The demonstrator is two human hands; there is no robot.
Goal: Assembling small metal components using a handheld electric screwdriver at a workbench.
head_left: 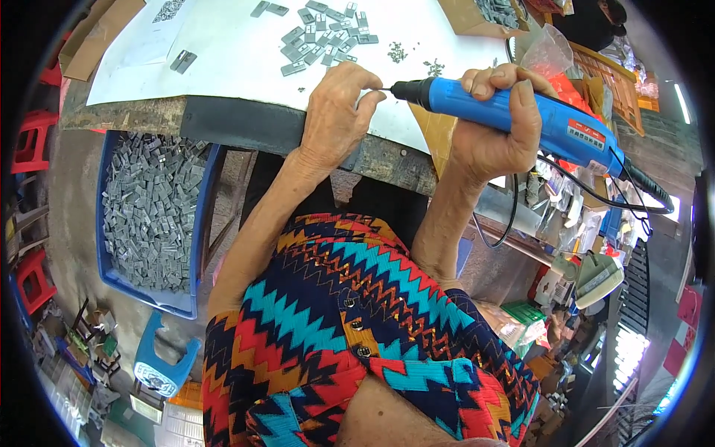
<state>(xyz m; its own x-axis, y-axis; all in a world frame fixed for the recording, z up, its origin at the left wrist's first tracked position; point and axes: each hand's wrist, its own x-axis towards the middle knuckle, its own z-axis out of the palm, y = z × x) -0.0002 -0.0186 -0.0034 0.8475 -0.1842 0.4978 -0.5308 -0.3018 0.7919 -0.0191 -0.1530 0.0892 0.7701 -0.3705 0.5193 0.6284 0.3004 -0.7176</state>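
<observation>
My right hand [495, 138] is wrapped round a blue electric screwdriver [562, 128], which lies tilted with its black nose toward the left. At the tip of its thin bit [384, 89], my left hand [335, 112] pinches thumb and forefinger together; what sits between them is too small to make out. Beyond my left hand, a heap of small grey rectangular pieces [328, 37] is spread on the white sheet [246, 52]. Two little clusters of tiny dark parts, likely screws [397, 51], lie right of the heap. Another pair of grey pieces [183, 61] rests apart at the left.
Below the table's worn edge [223, 115], a blue tub [103, 253] full of grey pieces stands at the left. A cardboard box [465, 16] with more pieces is at the far right. The screwdriver's black cable [514, 216] loops down beside my right forearm. A blue stool [153, 350] stands lower left.
</observation>
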